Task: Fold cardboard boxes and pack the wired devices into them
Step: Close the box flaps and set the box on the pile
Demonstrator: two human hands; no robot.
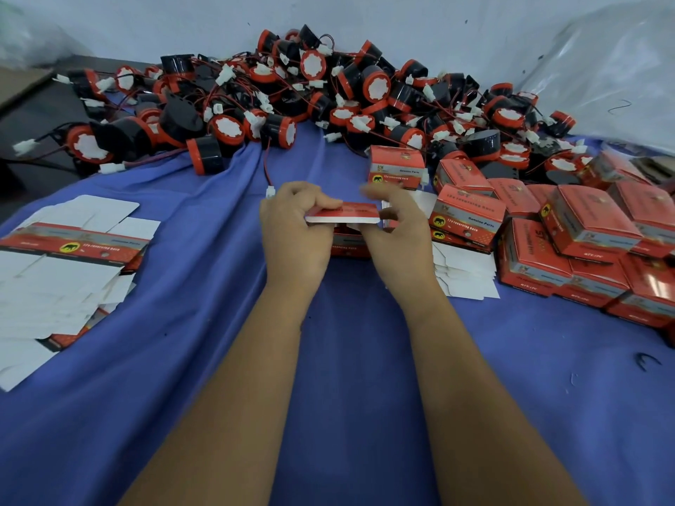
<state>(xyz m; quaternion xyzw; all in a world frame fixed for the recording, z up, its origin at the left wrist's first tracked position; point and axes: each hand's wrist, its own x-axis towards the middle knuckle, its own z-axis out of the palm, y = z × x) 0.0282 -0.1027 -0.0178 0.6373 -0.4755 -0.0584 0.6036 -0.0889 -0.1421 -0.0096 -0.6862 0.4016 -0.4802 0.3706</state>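
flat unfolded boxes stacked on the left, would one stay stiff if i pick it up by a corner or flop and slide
The flat unfolded boxes look like thin printed card, so one would probably bend at its creases rather than stay rigid. The stack is already fanned out unevenly on the blue cloth, and the faces look glossy, so neighbouring sheets may well slide along.

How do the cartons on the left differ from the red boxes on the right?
The flat cartons lie unfolded in a loose spread, white insides mostly up. The folded boxes stand as closed cubes, piled on each other, red printed sides out. Both carry the same red print with a yellow elephant badge and rest on the blue cloth.
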